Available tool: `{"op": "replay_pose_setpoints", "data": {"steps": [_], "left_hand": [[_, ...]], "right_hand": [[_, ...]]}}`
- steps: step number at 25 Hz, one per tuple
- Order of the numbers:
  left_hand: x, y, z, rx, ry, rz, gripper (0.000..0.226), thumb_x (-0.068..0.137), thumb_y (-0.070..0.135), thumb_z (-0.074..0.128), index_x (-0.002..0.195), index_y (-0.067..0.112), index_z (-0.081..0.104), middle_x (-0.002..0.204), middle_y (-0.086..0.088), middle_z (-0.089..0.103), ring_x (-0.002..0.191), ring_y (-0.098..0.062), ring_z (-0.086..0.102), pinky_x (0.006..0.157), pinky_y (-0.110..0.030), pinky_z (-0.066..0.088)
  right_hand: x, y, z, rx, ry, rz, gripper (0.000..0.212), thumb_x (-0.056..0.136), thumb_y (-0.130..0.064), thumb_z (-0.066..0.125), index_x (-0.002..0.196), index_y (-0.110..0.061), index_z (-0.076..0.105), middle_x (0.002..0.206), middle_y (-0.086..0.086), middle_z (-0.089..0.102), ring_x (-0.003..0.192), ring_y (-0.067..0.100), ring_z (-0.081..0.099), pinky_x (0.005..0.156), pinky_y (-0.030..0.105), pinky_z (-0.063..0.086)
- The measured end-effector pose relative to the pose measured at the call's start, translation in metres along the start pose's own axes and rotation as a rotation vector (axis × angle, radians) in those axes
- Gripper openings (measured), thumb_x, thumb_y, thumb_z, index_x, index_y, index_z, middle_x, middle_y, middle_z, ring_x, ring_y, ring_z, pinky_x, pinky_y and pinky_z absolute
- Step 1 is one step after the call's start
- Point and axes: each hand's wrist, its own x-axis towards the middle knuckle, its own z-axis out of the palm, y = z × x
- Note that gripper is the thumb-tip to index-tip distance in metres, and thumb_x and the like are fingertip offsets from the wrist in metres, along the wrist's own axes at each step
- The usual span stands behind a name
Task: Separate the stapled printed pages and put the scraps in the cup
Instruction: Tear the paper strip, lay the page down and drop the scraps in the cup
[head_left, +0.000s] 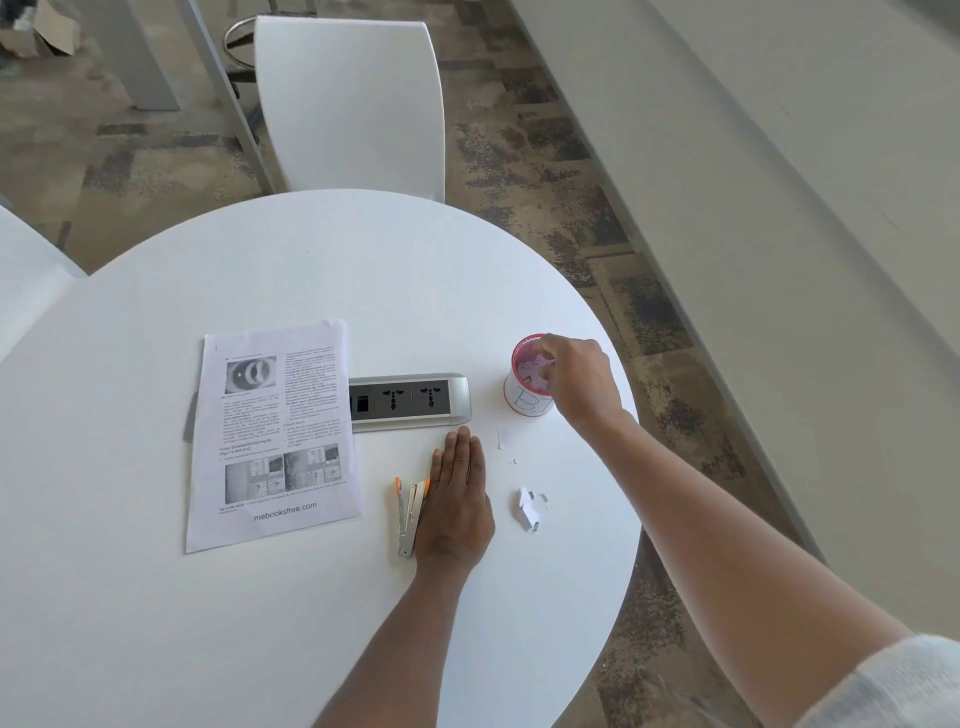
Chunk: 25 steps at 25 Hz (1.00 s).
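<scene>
Nearest in, lying flat and open on the round white table (311, 623): the left hand (457, 504), palm down, gripping nothing, touching the right side of the silver stapler with orange tips (409, 514). Just right of it, still waiting on the tabletop: a small cluster of torn white paper scraps (531, 506), and a lone white sliver (503, 437) a little farther. Resting to the left, with no staple showing: the printed black-and-white pages (272, 436), partly covering the grey power-socket strip (410, 400). Farther right, reaching into the red-rimmed white paper cup (527, 382): the right hand (579, 379), fingertips bunched downward; pinching a scrap or releasing one, impossible to tell. Looking mostly done, judging by pale bits inside; leftover scraps remaining.
</scene>
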Motion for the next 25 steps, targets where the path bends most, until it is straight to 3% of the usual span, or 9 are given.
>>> {"op": "replay_pose_setpoints", "data": {"steps": [4,7,9,12,14,18,25], "left_hand": [[0.0,0.0,-0.001,0.002,0.002,0.014,0.063,0.088,0.011,0.029,0.149,-0.001,0.035,0.159,-0.017,0.032,0.148,-0.032,0.028,0.119,-0.047,0.029],[0.001,-0.001,0.001,-0.002,0.007,0.015,0.063,0.087,0.01,0.031,0.149,-0.001,0.035,0.159,-0.017,0.031,0.149,-0.033,0.027,0.12,-0.047,0.028],[0.001,-0.002,0.001,-0.002,0.008,0.018,0.064,0.086,0.009,0.031,0.149,-0.001,0.034,0.159,-0.018,0.03,0.149,-0.033,0.026,0.121,-0.046,0.024],[0.001,-0.002,0.001,0.009,0.01,0.025,0.066,0.084,0.01,0.031,0.149,-0.002,0.034,0.159,-0.019,0.031,0.148,-0.034,0.028,0.12,-0.044,0.018],[0.001,-0.002,0.002,0.003,0.016,0.032,0.066,0.084,0.01,0.03,0.149,-0.002,0.034,0.159,-0.019,0.03,0.149,-0.034,0.026,0.12,-0.044,0.016],[0.001,-0.003,0.003,-0.001,0.021,0.031,0.066,0.085,0.01,0.028,0.149,-0.002,0.035,0.159,-0.018,0.03,0.149,-0.033,0.025,0.12,-0.043,0.015],[0.002,-0.002,0.002,-0.001,0.032,0.032,0.065,0.085,0.01,0.023,0.148,-0.002,0.037,0.158,-0.019,0.033,0.148,-0.034,0.028,0.119,-0.044,0.016]], "right_hand": [[-0.003,-0.001,-0.003,0.02,0.052,-0.031,0.043,0.076,0.004,0.053,0.108,-0.018,0.071,0.087,0.007,0.069,0.077,0.026,0.063,0.068,0.035,0.054],[-0.032,-0.006,0.0,0.136,0.143,-0.134,0.023,0.082,0.002,0.06,0.094,-0.016,0.07,0.084,-0.001,0.063,0.073,0.02,0.055,0.065,0.031,0.044],[-0.065,-0.003,0.016,0.168,0.005,-0.197,0.023,0.082,0.004,0.065,0.098,-0.011,0.07,0.091,0.003,0.067,0.075,0.02,0.06,0.067,0.028,0.044],[-0.104,0.012,0.039,0.109,-0.264,-0.16,0.037,0.082,0.001,0.069,0.116,-0.011,0.067,0.107,0.007,0.065,0.09,0.026,0.067,0.076,0.035,0.052],[-0.115,0.023,0.046,0.016,-0.339,-0.14,0.046,0.081,-0.004,0.073,0.125,-0.012,0.063,0.113,0.007,0.062,0.096,0.027,0.064,0.079,0.039,0.052],[-0.124,0.033,0.056,-0.091,-0.363,-0.161,0.052,0.079,-0.005,0.077,0.127,-0.012,0.059,0.117,0.007,0.059,0.099,0.029,0.061,0.079,0.043,0.053],[-0.129,0.031,0.067,-0.15,-0.336,-0.17,0.027,0.083,-0.001,0.068,0.106,-0.012,0.061,0.1,0.006,0.057,0.082,0.03,0.058,0.064,0.042,0.051]]}}
